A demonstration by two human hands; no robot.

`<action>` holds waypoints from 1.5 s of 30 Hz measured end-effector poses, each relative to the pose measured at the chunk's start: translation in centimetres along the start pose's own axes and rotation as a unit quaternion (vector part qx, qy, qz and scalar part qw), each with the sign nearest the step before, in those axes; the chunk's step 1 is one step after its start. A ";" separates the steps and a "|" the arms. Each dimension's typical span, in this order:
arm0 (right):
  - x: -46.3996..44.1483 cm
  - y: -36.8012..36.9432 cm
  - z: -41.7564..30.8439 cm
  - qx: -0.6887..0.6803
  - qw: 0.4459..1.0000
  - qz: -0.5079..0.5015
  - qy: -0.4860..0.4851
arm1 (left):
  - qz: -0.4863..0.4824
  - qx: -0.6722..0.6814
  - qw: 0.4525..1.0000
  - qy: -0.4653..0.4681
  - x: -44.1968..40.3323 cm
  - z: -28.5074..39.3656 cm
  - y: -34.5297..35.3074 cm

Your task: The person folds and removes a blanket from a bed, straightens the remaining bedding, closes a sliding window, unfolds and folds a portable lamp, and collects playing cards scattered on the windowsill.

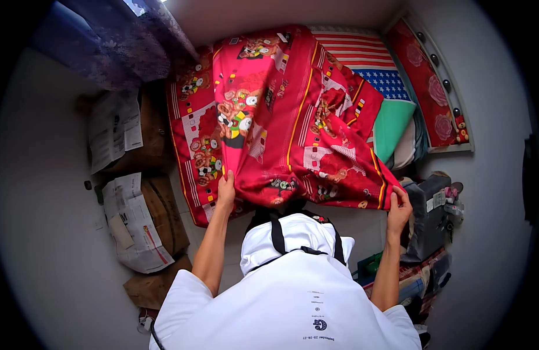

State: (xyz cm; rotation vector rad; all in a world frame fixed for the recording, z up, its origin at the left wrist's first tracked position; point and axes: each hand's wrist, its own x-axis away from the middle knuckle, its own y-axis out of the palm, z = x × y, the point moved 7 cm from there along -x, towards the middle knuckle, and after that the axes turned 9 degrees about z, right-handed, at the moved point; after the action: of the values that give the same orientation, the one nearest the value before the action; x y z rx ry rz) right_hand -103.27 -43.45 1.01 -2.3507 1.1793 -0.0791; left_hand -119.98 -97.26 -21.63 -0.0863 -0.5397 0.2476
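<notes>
evidently, the one red bear-print bed cover [269, 122] looks only partly spread: it reaches the far left, yet folds run across its middle and the flag-print bedding [365, 52] on the far right lies partly bare. two hands grasp the cover's near edge, the left hand [227, 189] pinching toward the left, the right hand [400, 201] at its near right end. at least three cardboard boxes [164, 210] stand at the left.

Red bear-print cloth [266, 125] with yellow stripes, in loose folds, partly over star-and-stripe bedding [377, 81].
</notes>
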 end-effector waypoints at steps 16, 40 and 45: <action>0.6 12.8 -2.1 -0.043 0.982 -0.178 0.055 | -0.124 -0.094 0.982 0.104 12.1 7.5 1.2; 15.4 37.2 -5.5 0.057 0.735 -0.641 0.215 | -0.204 -0.139 0.968 0.043 15.6 11.4 1.8; 15.4 37.4 -5.3 0.014 0.723 -0.651 0.229 | -0.277 -0.216 0.935 0.045 15.6 12.9 -0.1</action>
State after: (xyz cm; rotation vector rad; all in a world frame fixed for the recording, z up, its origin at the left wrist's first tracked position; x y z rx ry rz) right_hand -122.57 -75.96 -14.28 -2.6904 -0.5758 -1.1664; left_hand -113.71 -93.16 -2.77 -0.3635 -0.4999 -0.4302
